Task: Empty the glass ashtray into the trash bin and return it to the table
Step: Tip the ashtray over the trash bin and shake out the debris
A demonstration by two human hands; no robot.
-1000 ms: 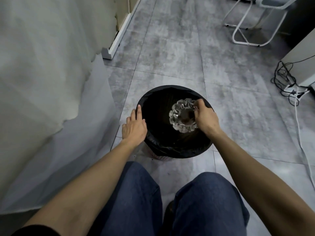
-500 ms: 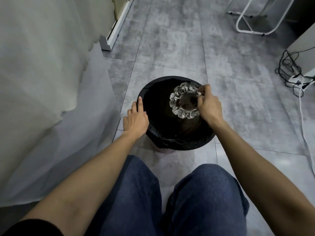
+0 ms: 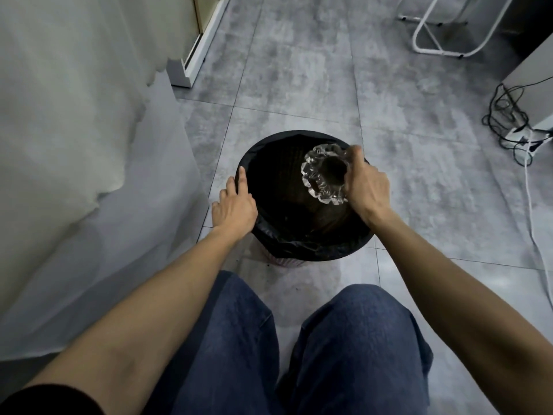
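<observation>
A round trash bin (image 3: 302,250) lined with a black bag stands on the grey tiled floor in front of my knees. My right hand (image 3: 366,187) grips the scalloped clear glass ashtray (image 3: 321,175) by its right edge and holds it tilted over the bin's right half. My left hand (image 3: 233,205) rests on the bin's left rim, fingers apart and pressed on the bag. The bin's inside is dark; I cannot tell what lies in it.
A white cloth-draped table (image 3: 74,145) fills the left side. A white metal chair frame (image 3: 443,37) stands at the far right. Tangled black cables and a power strip (image 3: 520,127) lie on the floor at right, beside a white cabinet.
My right hand has tipped the ashtray further on its side and shifted it slightly toward the bin's far right rim. My left hand has stayed on the rim.
</observation>
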